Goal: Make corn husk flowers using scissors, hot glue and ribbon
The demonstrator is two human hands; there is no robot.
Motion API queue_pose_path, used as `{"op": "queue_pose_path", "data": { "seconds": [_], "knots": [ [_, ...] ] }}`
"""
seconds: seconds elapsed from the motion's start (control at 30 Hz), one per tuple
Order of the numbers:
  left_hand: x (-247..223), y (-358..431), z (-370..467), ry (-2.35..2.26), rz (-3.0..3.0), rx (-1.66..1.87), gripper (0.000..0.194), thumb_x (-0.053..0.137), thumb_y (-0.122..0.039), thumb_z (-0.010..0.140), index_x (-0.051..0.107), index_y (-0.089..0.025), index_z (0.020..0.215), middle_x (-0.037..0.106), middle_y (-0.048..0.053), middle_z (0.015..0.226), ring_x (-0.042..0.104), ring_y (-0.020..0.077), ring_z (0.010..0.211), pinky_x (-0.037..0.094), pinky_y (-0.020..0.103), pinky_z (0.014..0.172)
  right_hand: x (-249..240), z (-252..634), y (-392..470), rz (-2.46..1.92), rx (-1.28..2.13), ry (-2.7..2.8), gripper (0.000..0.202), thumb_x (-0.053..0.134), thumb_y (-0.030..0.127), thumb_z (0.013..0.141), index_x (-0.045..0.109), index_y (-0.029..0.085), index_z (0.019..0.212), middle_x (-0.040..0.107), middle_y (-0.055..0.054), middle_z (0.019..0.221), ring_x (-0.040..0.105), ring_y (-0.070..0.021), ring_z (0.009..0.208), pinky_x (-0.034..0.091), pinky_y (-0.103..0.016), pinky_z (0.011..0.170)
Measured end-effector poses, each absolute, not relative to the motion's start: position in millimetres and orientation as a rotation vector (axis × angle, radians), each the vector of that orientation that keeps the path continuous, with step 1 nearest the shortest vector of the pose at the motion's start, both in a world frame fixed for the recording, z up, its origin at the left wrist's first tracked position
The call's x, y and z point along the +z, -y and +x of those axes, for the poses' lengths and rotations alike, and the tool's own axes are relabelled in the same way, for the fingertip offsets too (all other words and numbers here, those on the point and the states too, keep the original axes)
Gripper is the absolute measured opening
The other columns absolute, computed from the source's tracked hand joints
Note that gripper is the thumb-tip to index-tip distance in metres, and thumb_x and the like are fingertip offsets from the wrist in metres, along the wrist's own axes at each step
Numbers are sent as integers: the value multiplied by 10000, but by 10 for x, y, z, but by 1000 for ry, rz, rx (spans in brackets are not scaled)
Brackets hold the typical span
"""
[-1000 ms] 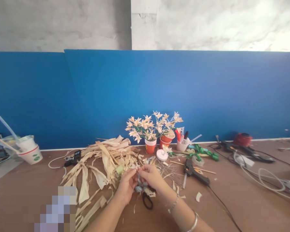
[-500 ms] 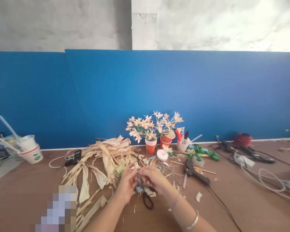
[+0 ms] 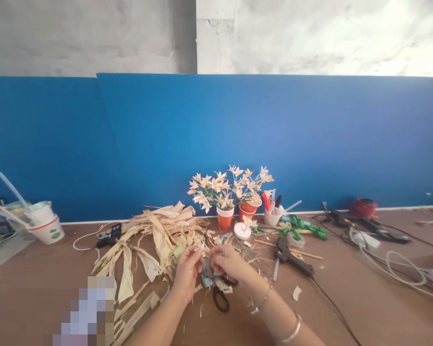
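Note:
My left hand (image 3: pixel 188 273) is closed in a pinch on a small pale husk flower (image 3: pixel 202 245), whose petals stick up past the fingertips. Just to its right, my right hand (image 3: pixel 229 262) has its fingers curled together; whatever they hold, if anything, is too small to make out. A small gap separates the two hands. Below them on the table lie black-handled scissors (image 3: pixel 221 299), partly covered by scraps. Dried corn husks (image 3: pixel 162 240) spread out on the left of my left hand. Thin wires (image 3: pixel 257 254) lie beyond my right hand.
Finished husk flowers (image 3: pixel 222 187) stand in a red paper cup (image 3: pixel 225 219) at the back, beside further cups. A glue gun (image 3: pixel 292 259) with a trailing cord lies right. Green tape-wrapped stems (image 3: pixel 305 226), white cables (image 3: pixel 393 269) and a white cup (image 3: pixel 48 229) are farther out.
My hands have moved slightly apart, the left one a little leftward with the flower. More of the scissors shows between them.

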State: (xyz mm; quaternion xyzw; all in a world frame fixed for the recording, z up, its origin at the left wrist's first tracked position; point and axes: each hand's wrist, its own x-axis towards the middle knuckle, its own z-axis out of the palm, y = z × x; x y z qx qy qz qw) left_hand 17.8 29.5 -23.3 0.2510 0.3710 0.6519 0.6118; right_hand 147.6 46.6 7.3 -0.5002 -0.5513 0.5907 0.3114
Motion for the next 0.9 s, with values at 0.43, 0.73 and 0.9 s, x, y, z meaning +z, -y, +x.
{"op": "queue_pose_path", "data": {
  "seconds": [0.43,0.73,0.9],
  "knots": [
    [-208,-294,181,-1005,685,1602,269,766,-333,528,599,-153,639,647,25,672,600,161,682,465,252,619,176,1604,-378,-1312,1415,1981,186,442,234,737,537,164,593,604,19,500,398,-55,306,268,-155,319],
    [-239,-304,179,-995,707,1607,260,759,-326,549,603,-145,651,660,36,661,604,156,664,467,252,627,185,1546,-336,-1363,1343,2032,242,431,235,734,460,178,500,533,26,417,421,-75,313,315,-164,345],
    [-236,-301,182,-994,717,1610,253,758,-320,550,599,-144,638,650,28,642,602,159,658,467,257,619,170,1548,-346,-1347,1338,2030,235,431,244,737,459,179,513,539,26,425,425,-76,317,311,-163,347]
  ]
}}
